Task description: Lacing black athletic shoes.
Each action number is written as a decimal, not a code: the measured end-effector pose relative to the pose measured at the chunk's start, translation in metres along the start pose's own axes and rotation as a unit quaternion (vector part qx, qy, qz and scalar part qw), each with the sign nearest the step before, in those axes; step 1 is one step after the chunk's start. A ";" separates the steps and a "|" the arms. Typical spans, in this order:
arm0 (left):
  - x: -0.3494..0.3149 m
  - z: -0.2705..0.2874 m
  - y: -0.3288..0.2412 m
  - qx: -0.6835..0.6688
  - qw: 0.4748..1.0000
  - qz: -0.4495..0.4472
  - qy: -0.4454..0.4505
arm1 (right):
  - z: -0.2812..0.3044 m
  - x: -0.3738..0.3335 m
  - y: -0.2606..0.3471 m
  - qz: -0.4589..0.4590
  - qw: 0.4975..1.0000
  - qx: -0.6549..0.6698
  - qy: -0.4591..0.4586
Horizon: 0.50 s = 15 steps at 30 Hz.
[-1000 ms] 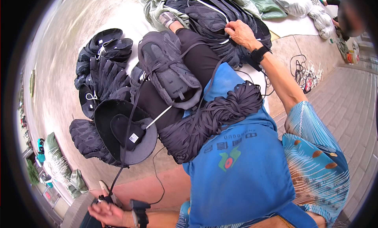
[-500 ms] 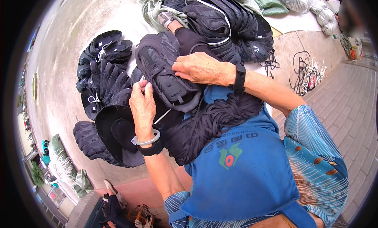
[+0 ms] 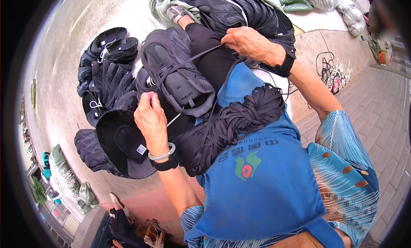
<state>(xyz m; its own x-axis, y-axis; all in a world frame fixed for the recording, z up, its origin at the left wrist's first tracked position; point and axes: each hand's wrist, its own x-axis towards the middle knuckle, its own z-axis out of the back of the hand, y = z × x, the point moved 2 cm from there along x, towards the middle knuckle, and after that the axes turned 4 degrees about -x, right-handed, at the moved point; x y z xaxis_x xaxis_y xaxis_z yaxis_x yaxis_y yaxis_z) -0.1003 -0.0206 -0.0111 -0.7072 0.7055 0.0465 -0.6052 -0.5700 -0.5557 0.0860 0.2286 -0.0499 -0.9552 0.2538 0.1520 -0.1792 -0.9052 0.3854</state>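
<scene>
A dark grey upper (image 3: pixel 165 55) with mesh panels and a heel pull tab lies across my lap, toe end away from me. My right hand (image 3: pixel 252 44) is closed in a pinch on a dark flat shoelace (image 3: pixel 204 53), drawn taut up and right from the upper's throat. On the near left side, my left hand (image 3: pixel 150 119) is closed, fingertips together where the lace comes down from the upper. A thin white strip (image 3: pixel 174 119) shows beside that hand; I cannot tell whether the hand holds it. A bundle of dark laces (image 3: pixel 231 124) lies on my blue apron (image 3: pixel 261 183).
Stacked dark uppers (image 3: pixel 107 76) stand to the left, with a wide black one (image 3: pixel 124 143) nearer. A large tied bundle of uppers (image 3: pixel 239 12) lies at the back. Loose black and white laces (image 3: pixel 336 76) lie on the floor at right; green-white sacks (image 3: pixel 64 175) lie far left.
My right hand has moved up and right, away from the upper, drawing the shoelace out. My left hand has dropped slightly down and left.
</scene>
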 end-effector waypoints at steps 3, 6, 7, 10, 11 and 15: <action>0.008 -0.003 0.005 0.038 0.999 0.001 -0.012 | 0.002 -0.015 -0.009 -0.108 0.989 -0.097 -0.007; 0.009 -0.005 0.011 -0.007 0.996 -0.065 -0.066 | 0.025 -0.006 0.026 -0.014 0.996 0.041 -0.077; 0.008 -0.001 0.006 -0.037 0.996 -0.032 -0.071 | 0.031 -0.006 0.040 0.000 0.993 0.120 -0.005; 0.000 0.017 0.008 -0.056 0.988 -0.066 -0.131 | 0.018 -0.010 0.083 0.098 0.966 0.228 0.073; -0.007 0.020 0.013 -0.106 0.987 -0.028 -0.122 | 0.018 -0.014 0.095 0.098 0.967 0.210 0.106; -0.029 0.028 -0.010 -0.234 0.967 0.055 -0.081 | 0.007 -0.019 0.103 0.114 0.967 0.119 0.192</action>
<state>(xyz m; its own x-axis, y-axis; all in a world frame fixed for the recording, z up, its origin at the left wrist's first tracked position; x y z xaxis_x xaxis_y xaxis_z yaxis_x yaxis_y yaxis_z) -0.0839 -0.0470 0.0158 -0.8291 0.5543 0.0735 -0.3173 -0.3582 -0.8781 0.0877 0.1331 -0.0069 -0.9887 -0.1301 -0.0746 0.0617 -0.8064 0.5882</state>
